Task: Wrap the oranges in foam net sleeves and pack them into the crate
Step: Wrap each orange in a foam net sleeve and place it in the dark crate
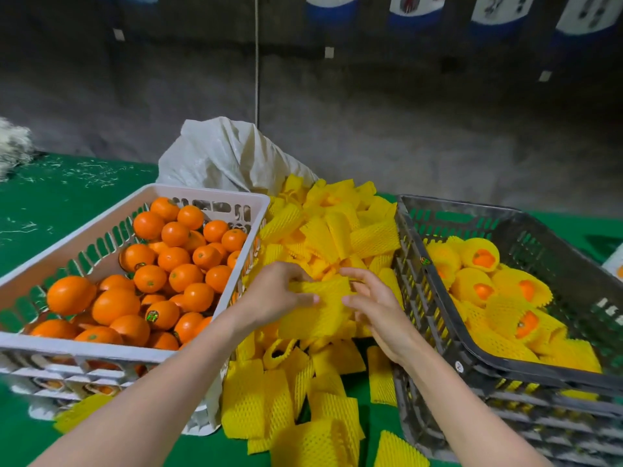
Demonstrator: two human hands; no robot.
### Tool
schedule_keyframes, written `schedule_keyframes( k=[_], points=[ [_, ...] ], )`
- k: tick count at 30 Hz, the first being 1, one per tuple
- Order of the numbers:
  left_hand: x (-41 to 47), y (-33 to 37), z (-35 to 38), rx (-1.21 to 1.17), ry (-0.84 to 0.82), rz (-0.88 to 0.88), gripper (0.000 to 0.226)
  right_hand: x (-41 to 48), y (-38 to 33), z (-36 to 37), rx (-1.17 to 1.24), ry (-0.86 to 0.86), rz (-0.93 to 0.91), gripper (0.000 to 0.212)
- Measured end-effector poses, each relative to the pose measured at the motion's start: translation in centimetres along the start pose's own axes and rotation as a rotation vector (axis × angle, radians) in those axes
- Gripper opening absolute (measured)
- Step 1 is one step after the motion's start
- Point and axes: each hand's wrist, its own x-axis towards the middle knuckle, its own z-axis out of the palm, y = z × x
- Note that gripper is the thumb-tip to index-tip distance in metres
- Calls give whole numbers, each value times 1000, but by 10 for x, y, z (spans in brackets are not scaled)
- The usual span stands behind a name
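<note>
A white crate point(215, 197) on the left holds many bare oranges point(175, 257). On the right, a dark grey crate point(438, 332) holds several oranges wrapped in yellow foam net point(478, 254). A pile of loose yellow foam net sleeves point(337, 230) lies between the crates. My left hand point(276, 291) grips one yellow sleeve point(320, 311) by its left edge, above the pile. My right hand point(371, 305) touches the same sleeve on its right edge, fingers spread. No orange is in either hand.
A white woven sack point(229, 153) stands behind the sleeve pile. The table has a green cover point(50, 203) strewn with pale shavings at the far left. More sleeves point(303, 416) lie near the front edge. A grey wall rises behind.
</note>
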Motion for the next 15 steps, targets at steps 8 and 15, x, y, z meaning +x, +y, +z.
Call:
schedule_keyframes(
  k=[8,15],
  points=[
    [-19,-16,-33,-1152,-152,-350,43,16,3,33,-41,100,-105,22],
    [-37,-31,-52,-777,228,-165,18,44,-2,83,-452,226,-308,18]
  ],
)
